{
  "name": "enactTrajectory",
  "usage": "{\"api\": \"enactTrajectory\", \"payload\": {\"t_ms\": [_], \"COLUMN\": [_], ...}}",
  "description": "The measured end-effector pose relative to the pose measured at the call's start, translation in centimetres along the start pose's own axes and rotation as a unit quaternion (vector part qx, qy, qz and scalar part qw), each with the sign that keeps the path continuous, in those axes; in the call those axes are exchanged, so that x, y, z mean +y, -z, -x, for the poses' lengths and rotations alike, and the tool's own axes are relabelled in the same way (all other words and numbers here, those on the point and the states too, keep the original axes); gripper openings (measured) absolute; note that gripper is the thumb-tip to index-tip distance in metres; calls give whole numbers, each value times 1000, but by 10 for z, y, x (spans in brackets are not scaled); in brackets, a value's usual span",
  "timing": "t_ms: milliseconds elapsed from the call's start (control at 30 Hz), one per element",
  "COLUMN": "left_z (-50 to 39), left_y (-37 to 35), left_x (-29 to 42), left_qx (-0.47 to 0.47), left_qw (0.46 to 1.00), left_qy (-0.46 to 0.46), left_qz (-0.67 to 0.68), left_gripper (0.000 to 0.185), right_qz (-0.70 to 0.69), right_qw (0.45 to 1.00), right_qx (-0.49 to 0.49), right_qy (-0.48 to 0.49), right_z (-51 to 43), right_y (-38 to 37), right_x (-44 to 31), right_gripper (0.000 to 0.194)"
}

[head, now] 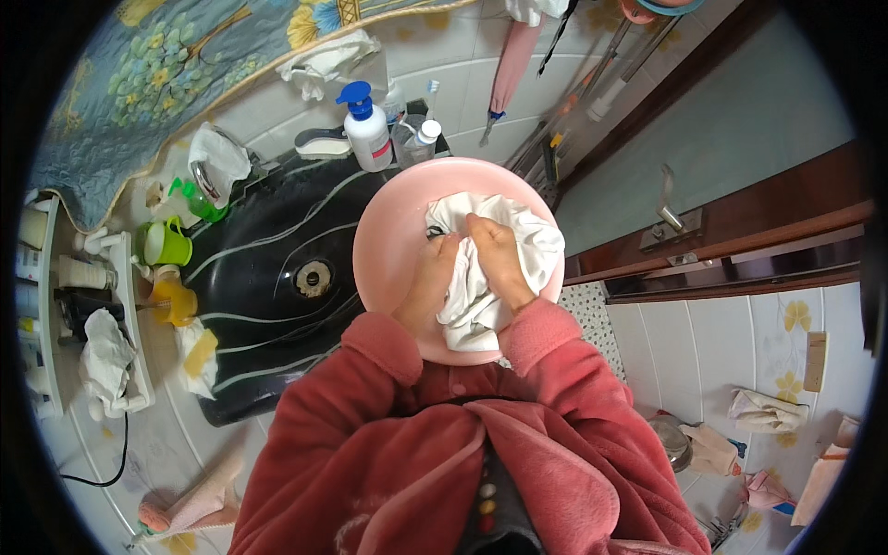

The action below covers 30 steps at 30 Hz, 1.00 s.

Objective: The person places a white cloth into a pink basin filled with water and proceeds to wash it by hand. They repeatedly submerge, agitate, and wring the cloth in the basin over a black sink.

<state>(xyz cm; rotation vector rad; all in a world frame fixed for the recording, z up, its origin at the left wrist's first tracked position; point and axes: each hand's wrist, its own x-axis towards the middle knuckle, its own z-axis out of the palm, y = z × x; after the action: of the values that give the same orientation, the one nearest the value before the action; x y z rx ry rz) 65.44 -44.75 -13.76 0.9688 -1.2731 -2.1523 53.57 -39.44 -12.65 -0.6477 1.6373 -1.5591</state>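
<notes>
A pink plastic basin (388, 236) stands at the right end of the black sink, close to my body. In it lies a bunched white cloth (538, 239) with a small dark patch near my left fingertips. My left hand (433, 277) grips the cloth's left part, its fingers mostly hidden by fabric. Beside it, my right hand (498, 260) is closed around another fold, the thumb on top. The two hands are close together with cloth between them. Both wrists come out of thick red sleeves.
Behind the basin stand a white pump bottle (371, 142), a clear cup (409, 149) and a brush (322, 142). The black sink (250, 277) with its drain lies left, beside a green mug (170, 243) and a yellow cup (177, 302). At right is a door with a metal handle (669, 208).
</notes>
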Motion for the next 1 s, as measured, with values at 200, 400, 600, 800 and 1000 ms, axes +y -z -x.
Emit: {"api": "enactTrajectory", "payload": {"t_ms": [200,400,600,800,1000], "left_z": [5,17,12,10,5], "left_y": [15,20,28,27,25], "left_x": [10,34,30,32,23], "left_qx": [-21,-110,-113,-115,-114], "left_qw": [994,991,993,990,982], "left_qy": [78,25,36,21,-19], "left_qz": [72,-70,-19,-85,-151], "left_gripper": [34,36,30,29,26], "right_qz": [-158,-161,-27,83,92], "right_qw": [980,981,983,982,985], "right_qx": [8,-5,-128,-150,-127], "right_qy": [-120,-106,-125,-80,-66], "right_z": [13,12,19,21,24], "right_y": [9,18,34,44,41], "right_x": [-19,-12,-30,-33,-25], "right_gripper": [30,32,23,17,19]}}
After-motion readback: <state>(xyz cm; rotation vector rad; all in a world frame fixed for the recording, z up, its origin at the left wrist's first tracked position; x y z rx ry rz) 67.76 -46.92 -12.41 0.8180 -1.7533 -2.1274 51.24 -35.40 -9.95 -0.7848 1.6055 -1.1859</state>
